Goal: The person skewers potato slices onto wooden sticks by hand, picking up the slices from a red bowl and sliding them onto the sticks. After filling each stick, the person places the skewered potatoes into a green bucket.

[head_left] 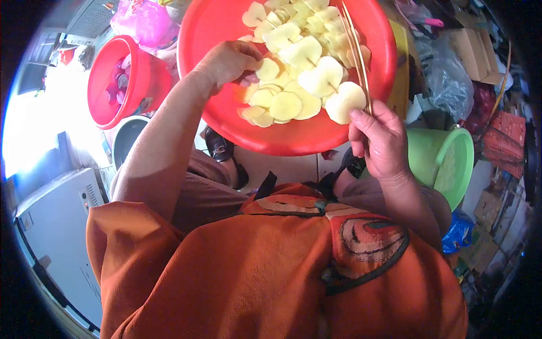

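Note:
A wide red basin (254, 127) holds a pile of thin, pale yellow slices that look like potato (286, 106). Over its left side, my left hand (228, 65) has its fingers curled in, with a round slice (267, 69) at the fingertips. My right hand (381, 135), at the basin's near right edge, grips several thin wooden skewers (357, 53). One skewer slants away across the basin with slices threaded on it, and its nearest slice (345, 103) touches my right thumb. The other skewers in that hand are bare and point away from me.
A smaller red bucket (100, 85) with purplish pieces inside stands at the left, beside a grey bucket (119, 141). To the right is a light green bucket (460, 169). Plastic bags (446, 79) and a cardboard box (477, 53) lie at the far right. A white appliance (53, 220) stands lower left.

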A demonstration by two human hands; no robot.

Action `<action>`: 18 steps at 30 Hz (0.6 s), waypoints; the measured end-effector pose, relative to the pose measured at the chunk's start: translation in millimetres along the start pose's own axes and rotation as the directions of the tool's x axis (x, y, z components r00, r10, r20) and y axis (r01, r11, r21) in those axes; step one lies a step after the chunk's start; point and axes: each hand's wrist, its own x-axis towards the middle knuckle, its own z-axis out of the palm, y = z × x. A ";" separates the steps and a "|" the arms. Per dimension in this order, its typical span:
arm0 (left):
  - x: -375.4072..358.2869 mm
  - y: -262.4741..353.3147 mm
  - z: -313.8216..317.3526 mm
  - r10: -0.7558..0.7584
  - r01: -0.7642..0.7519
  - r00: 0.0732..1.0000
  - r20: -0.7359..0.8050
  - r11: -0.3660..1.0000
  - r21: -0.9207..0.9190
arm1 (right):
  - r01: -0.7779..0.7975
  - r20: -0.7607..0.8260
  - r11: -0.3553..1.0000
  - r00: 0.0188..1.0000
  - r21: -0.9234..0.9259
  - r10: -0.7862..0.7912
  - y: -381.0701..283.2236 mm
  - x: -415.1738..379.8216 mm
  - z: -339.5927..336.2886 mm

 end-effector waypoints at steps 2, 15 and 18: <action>1.7 -2.5 -0.1 0.031 -0.030 0.999 0.008 0.998 -0.050 | -0.003 -0.004 1.000 1.000 0.001 0.003 0.6 0.1 0.7; -22.0 8.9 24.8 0.232 -0.187 0.964 0.131 0.240 0.953 | -0.024 0.004 1.000 1.000 -0.003 0.024 -1.0 0.4 0.7; -22.1 10.6 24.6 0.206 -0.150 0.974 0.097 0.263 0.953 | -0.017 0.011 1.000 1.000 0.004 0.017 0.6 0.9 -0.3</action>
